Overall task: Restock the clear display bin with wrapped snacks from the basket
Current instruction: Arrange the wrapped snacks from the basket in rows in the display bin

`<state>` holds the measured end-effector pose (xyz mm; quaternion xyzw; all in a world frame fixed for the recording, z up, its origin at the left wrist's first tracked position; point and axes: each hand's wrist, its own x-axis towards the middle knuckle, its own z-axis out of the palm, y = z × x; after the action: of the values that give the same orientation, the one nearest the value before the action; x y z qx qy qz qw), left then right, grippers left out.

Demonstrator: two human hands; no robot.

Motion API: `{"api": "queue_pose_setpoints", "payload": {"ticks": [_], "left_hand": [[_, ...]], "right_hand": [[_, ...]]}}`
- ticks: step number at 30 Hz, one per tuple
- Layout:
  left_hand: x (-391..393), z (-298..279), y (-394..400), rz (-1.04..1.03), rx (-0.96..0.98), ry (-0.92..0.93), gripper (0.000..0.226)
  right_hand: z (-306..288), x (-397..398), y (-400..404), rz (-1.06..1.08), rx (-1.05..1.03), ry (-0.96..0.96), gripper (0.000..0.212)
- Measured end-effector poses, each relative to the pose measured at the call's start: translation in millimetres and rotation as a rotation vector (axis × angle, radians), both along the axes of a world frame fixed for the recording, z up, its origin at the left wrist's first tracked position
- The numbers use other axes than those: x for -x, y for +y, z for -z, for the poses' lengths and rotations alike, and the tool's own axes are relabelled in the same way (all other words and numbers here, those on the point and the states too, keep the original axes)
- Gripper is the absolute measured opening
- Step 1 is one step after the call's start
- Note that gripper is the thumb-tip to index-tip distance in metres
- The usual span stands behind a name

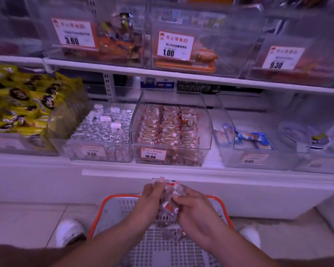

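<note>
Setting: shop shelves [181, 168] lined with clear tubs and price tags.
Bin: bin [171, 130] at the lower shelf's middle, front tag 10.80, packed with rows of wrapped snacks.
Basket: basket [102, 212] on the floor below the shelf edge, orange rim, a few snacks on its bottom.
Left hand: left hand [149, 201] grips a snack bundle [169, 199] above the basket.
Right hand: right hand [194, 207] curls round the same bundle from the other side.

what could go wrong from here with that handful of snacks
1. Both hands, left and right, share a loose grip on a bunch of clear-wrapped brown snacks; some may slip back into the orange-rimmed white plastic basket.
2. The clear plastic display bin tagged 10.80 already looks nearly full, so added packs might spill over its low front.
</note>
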<state>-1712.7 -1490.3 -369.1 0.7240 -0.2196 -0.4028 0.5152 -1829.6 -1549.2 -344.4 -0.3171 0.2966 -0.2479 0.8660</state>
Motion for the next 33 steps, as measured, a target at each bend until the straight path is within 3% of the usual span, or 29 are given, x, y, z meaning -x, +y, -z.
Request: {"api": "queue_pose_setpoints", "payload": {"ticks": [3,6,9,12,16,20,23,28,33], "left_hand": [[6.1,3.9,5.6,0.026,0.0,0.011,0.059],[12.3,7.3,2.6,0.086,0.057,0.143,0.049],[5.4,0.7,-0.7,0.071,0.081,0.35,0.048],[-8.4,-5.9,-2.2,0.151,0.143,0.421,0.038],[-7.6,-2.4,-11.1,-0.008,0.144,0.369,0.042],[-1.7,-10.4,-24.5,-0.192,0.149,0.178,0.026],[-11.6,-29.2,-33.7,-0.257,0.188,0.142,0.026],[-26.4,-65.9,-30.7,0.186,0.229,0.356,0.04],[-45.5,-108.0,-55.7,0.252,0.379,0.151,0.038]], "right_hand": [[3.9,-5.5,0.7,-0.039,-0.036,0.044,0.059],[18.0,-7.6,-4.5,-0.062,0.031,0.198,0.072],[25.2,-9.7,-14.0,-0.146,0.201,0.275,0.064],[24.5,-12.5,-24.0,-0.178,0.364,0.316,0.057],[32.2,-24.6,-15.8,-0.111,0.369,0.342,0.033],[28.8,-43.4,-9.5,-0.016,0.373,0.339,0.03],[7.2,-49.4,-12.0,-0.078,0.551,0.332,0.031],[-10.9,-44.1,-32.5,-0.042,1.023,0.368,0.048],[-44.3,-42.9,-71.6,0.031,1.317,0.396,0.041]]}}
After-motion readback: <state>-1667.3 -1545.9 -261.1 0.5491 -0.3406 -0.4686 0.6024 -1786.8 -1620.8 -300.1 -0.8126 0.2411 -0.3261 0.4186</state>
